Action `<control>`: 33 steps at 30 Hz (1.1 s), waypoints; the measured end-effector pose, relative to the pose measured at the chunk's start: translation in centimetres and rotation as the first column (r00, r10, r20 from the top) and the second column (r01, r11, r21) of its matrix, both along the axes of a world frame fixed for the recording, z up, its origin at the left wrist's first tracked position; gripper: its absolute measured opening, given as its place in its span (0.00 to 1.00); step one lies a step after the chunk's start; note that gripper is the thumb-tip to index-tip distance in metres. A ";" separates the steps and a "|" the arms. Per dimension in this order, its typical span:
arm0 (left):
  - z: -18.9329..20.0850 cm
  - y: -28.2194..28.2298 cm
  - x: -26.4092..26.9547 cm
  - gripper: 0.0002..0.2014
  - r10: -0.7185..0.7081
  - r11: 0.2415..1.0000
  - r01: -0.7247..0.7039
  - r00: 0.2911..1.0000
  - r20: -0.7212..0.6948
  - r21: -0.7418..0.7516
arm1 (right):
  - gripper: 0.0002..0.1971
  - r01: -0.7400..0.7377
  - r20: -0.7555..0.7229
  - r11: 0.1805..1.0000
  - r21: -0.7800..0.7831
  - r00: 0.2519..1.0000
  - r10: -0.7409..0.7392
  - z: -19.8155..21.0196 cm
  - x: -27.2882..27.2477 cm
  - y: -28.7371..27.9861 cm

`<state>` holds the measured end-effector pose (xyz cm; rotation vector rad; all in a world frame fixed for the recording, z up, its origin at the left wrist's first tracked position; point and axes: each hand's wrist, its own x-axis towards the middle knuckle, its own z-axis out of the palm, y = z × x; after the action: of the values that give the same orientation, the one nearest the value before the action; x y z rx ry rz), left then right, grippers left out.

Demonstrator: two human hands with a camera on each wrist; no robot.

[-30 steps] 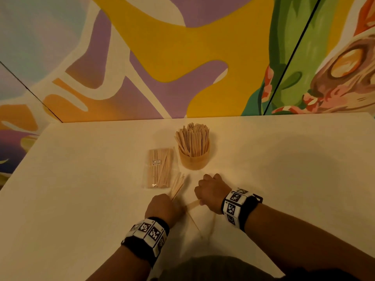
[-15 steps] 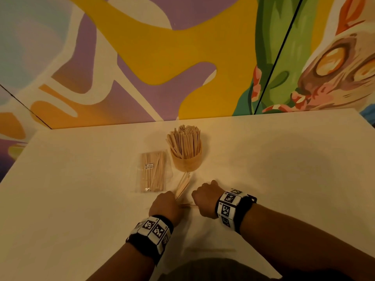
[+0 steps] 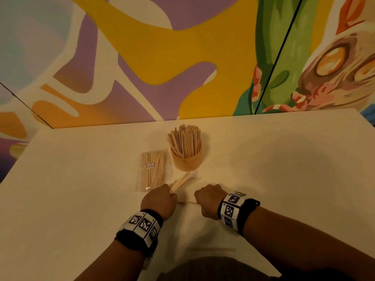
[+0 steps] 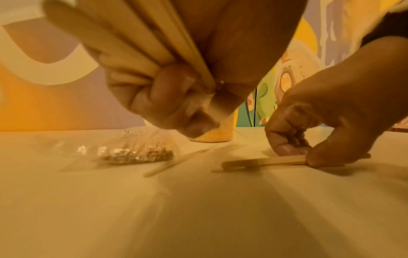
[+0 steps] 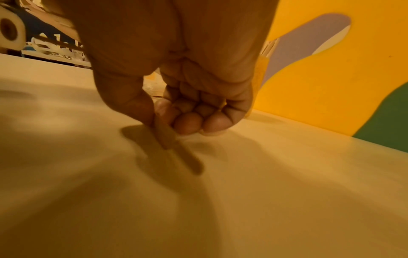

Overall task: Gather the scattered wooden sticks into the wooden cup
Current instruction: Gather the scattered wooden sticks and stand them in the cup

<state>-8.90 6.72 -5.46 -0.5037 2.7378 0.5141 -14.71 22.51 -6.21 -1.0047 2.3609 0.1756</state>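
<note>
The wooden cup (image 3: pixel 187 162) stands mid-table, packed with upright sticks (image 3: pixel 185 138). My left hand (image 3: pixel 159 200) sits in front of it and grips a bundle of sticks (image 3: pixel 180 182) that points toward the cup; the left wrist view shows that bundle (image 4: pixel 132 40) in my curled fingers. My right hand (image 3: pixel 209 200) lies to the right and pinches a flat stick (image 4: pixel 264 161) low over the table, between thumb and forefinger (image 5: pixel 154 118). A thin stick (image 4: pixel 176 161) lies loose between the hands. Another stick (image 3: pixel 213 249) lies near the table's front edge.
A clear plastic packet of sticks (image 3: pixel 152 169) lies left of the cup, close to my left hand. The white table (image 3: pixel 284 169) meets a painted mural wall (image 3: pixel 162 57) at the back. Its front edge runs close to my body.
The hands have drawn slightly apart. The left hand's bundle points nearer the cup. The right hand has settled on a stick lying between the hands.
</note>
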 end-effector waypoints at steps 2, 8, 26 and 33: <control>0.4 -0.2 -0.1 0.13 -0.033 0.999 0.033 0.999 0.009 0.008 | 0.12 0.080 0.053 0.995 -0.062 0.996 -0.077 0.2 -0.1 0.4; 1.1 -1.0 -0.4 0.17 -0.089 0.987 0.086 0.996 0.020 0.133 | 0.12 0.255 0.192 0.952 -0.173 0.956 -0.221 0.8 -0.5 1.8; 0.1 -0.4 -1.7 0.12 -0.162 0.983 0.167 0.984 -0.072 0.074 | 0.17 0.126 -0.039 0.992 -0.027 0.991 -0.127 -0.1 -1.1 1.1; 0.5 -1.1 -0.9 0.02 -0.047 0.990 0.063 0.991 -0.129 0.127 | 0.09 0.074 0.002 0.996 0.055 0.997 -0.074 0.1 -0.6 0.5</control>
<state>-9.83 5.65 -4.97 -0.3736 2.8037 0.7284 -15.33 23.03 -6.15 -0.8894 2.3725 0.2089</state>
